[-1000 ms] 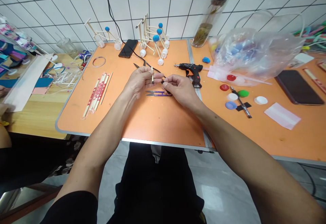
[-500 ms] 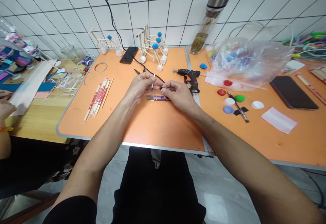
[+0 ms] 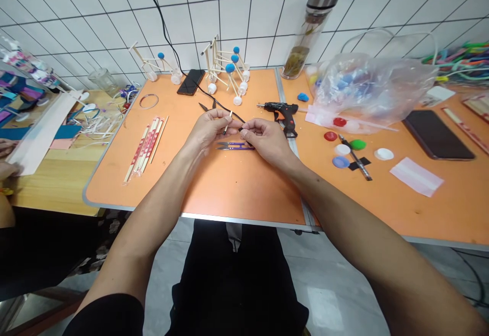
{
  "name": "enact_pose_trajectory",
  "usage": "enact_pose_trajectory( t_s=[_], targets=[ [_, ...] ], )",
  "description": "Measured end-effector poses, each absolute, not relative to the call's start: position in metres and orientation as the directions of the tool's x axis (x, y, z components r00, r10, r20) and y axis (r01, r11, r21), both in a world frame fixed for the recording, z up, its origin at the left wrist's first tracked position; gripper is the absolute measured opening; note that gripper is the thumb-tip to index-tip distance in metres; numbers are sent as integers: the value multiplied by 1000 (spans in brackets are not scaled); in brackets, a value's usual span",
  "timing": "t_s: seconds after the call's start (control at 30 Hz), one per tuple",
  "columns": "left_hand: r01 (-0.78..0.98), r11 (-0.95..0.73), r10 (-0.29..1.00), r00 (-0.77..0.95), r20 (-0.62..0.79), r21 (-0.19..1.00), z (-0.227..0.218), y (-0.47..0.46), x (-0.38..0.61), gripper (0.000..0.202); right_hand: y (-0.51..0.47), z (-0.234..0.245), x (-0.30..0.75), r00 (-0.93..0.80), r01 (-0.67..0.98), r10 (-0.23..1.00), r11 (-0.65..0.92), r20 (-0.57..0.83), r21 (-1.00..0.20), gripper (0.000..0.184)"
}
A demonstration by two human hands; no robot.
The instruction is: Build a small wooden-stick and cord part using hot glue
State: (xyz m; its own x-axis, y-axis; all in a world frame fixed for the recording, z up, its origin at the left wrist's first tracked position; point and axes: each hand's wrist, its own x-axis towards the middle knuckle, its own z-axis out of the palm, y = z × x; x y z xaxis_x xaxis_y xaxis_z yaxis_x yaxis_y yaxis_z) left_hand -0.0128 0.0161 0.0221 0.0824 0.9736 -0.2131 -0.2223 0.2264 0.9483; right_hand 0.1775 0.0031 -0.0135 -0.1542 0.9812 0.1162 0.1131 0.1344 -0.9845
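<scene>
My left hand [image 3: 208,129] pinches a thin wooden stick [image 3: 228,123] between thumb and fingers, above the orange table [image 3: 229,193]. Close beside it, my right hand [image 3: 265,139] pinches the end of a thin black cord [image 3: 223,107], which runs back across the table toward the wall. Purple-handled thread snips [image 3: 236,146] lie just below both hands, partly hidden by my right hand. Black-handled scissors [image 3: 207,106] lie beyond my left hand. What my right fingertips hold is too small to make out fully.
A black glue gun [image 3: 278,109] lies right of my hands. Stick models with blue balls [image 3: 229,66] and a phone [image 3: 191,81] stand beyond. Wrapped chopsticks [image 3: 143,147] lie left. A plastic bag [image 3: 372,88], bottle caps [image 3: 342,161] and another phone [image 3: 437,134] occupy the right. A co-worker's hand [image 3: 5,170] shows far left.
The whole view has shifted slightly as my head moved. Both hands stay close together, holding the same stick and cord, with only small finger movement.
</scene>
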Motion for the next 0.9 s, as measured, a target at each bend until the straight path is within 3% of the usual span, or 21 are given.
enact_pose_trajectory(
  t_s=[0.23, 0.9],
  targets=[
    [-188, 202, 976, 126, -180, 961, 16, 19, -16, 14, 8, -13, 181, -111, 46, 979, 175, 169, -984, 14],
    [-80, 116, 974, 207, -97, 990, 14, 18, -14, 7, 13, -15, 185, -102, 123, 975, 209, 197, -970, 18]
  ],
)
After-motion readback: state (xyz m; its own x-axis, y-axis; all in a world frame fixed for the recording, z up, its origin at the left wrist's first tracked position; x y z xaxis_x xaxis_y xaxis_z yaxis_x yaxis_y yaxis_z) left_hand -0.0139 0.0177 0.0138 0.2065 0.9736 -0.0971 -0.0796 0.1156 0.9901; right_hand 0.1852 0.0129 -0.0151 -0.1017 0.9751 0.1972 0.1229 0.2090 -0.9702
